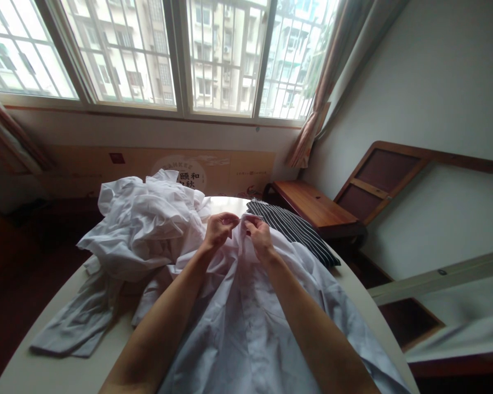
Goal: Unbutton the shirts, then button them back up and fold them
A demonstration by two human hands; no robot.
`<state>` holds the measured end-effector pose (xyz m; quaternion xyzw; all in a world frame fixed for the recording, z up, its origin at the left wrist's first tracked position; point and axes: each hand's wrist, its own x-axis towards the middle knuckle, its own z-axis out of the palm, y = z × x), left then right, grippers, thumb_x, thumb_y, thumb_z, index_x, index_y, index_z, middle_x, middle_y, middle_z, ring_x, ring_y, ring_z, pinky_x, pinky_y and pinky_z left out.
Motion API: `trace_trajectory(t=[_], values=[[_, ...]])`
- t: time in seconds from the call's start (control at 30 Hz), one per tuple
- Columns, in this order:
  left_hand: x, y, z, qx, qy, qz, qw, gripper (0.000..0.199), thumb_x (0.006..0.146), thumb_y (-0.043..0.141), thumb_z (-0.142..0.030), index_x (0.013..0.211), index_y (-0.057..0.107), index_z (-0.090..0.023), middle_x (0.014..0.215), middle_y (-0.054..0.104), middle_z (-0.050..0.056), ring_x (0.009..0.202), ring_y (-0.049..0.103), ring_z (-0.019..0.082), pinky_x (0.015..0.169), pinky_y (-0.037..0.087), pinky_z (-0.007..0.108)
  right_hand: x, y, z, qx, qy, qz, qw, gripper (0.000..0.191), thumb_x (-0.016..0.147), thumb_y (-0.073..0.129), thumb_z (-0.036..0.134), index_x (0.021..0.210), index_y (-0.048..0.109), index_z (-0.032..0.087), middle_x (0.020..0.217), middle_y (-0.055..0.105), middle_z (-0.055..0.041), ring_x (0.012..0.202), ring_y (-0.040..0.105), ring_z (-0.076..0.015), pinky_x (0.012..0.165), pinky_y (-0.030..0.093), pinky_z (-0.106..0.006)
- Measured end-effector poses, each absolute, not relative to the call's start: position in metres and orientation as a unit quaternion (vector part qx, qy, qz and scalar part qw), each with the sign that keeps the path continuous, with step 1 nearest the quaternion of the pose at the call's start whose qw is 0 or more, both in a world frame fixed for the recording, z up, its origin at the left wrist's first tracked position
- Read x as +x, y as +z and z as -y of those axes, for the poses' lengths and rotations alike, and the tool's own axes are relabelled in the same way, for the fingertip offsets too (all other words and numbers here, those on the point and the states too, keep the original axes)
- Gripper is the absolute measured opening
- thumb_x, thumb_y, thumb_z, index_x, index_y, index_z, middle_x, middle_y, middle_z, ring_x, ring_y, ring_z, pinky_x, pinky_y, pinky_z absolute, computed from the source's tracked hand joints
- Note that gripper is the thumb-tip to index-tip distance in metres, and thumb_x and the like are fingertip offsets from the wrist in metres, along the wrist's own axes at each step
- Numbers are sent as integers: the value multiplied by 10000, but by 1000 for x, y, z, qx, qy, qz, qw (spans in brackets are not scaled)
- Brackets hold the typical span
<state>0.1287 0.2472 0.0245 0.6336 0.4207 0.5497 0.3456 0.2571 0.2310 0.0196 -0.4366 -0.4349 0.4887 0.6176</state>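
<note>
A white shirt (246, 328) lies spread over the table towards me, its far end lifted a little between my hands. My left hand (221, 229) has its fingers pinched at the edge of the cloth, near what looks like the collar. Close beside it, my right hand (258, 232) grips the shirt's folded edge between thumb and fingers. Only a small gap separates the two hands. The exact spot under the left fingertips is too small to make out.
A heap of crumpled white clothes (143, 219) sits at the left of the round white table (36, 377). Black striped cloth (296, 230) lies at the right. Beyond stand a wooden bench (312, 202), a printed board (246, 167) and barred windows (225, 54).
</note>
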Motion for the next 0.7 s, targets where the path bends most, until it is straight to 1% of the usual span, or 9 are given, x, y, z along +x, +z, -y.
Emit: trace_trajectory(t=[0.23,0.33,0.5,0.6,0.7], values=[[128,18,-249,682,534,-449,222,117,742,655,-256,806,707,-172,787,702,43,731,636,154,714,505,272,262,28,-228,-423,513,419,619,194,643,667,279,797,665,161,769,678,-18,673,591,-125,653,476,-259],[126,15,-250,690,537,-434,217,113,751,654,-243,825,704,-174,799,695,41,736,634,150,710,505,264,265,32,-227,-417,517,426,614,202,622,683,275,781,675,151,763,684,-26,669,593,-127,661,488,-268],[126,22,-244,705,530,-431,190,82,759,656,-221,803,719,-189,801,685,35,695,617,140,686,502,254,266,34,-227,-444,503,430,605,173,605,667,242,745,691,143,729,689,-29,641,586,-123,637,486,-260],[125,27,-239,722,513,-441,141,97,785,644,-258,790,723,-202,779,681,30,700,608,146,736,493,277,266,34,-227,-456,490,442,598,167,604,655,237,732,699,139,694,682,-21,597,567,-112,593,469,-243],[124,29,-236,745,500,-435,76,130,811,624,-277,751,720,-212,747,675,25,758,603,160,818,461,300,266,34,-227,-458,492,447,591,149,605,654,224,715,703,136,657,672,-13,570,560,-106,575,467,-238]])
